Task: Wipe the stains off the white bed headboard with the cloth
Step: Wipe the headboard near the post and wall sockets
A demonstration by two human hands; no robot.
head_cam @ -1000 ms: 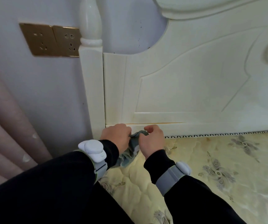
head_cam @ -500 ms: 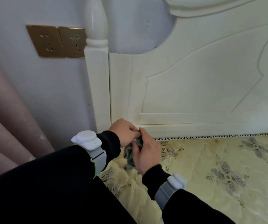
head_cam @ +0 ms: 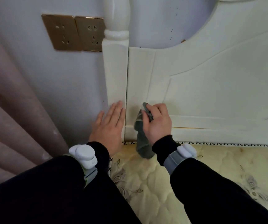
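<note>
Headboard (head_cam: 210, 88) fills the right of the view, a white carved panel standing upright behind the mattress (head_cam: 162, 175). It looks rigid and smooth, so I judge it will take firm rubbing without giving. Its corner post (head_cam: 115, 75) stands at the panel's left edge. The left hand (head_cam: 109, 126) is flat with fingers straight, its fingertips seemingly on the foot of the post, holding nothing. The right hand (head_cam: 158, 122) is curled round the cloth (head_cam: 142, 141), a small dark grey-green rag. The cloth is bunched at the top against the lower left of the panel, and its tail hangs down to the mattress. It looks soft, light and limp, so it is best gripped as a wad, with a thick pad under the fingers. A thin yellowish line (head_cam: 193, 128) runs along the lower groove, just right of that hand.
</note>
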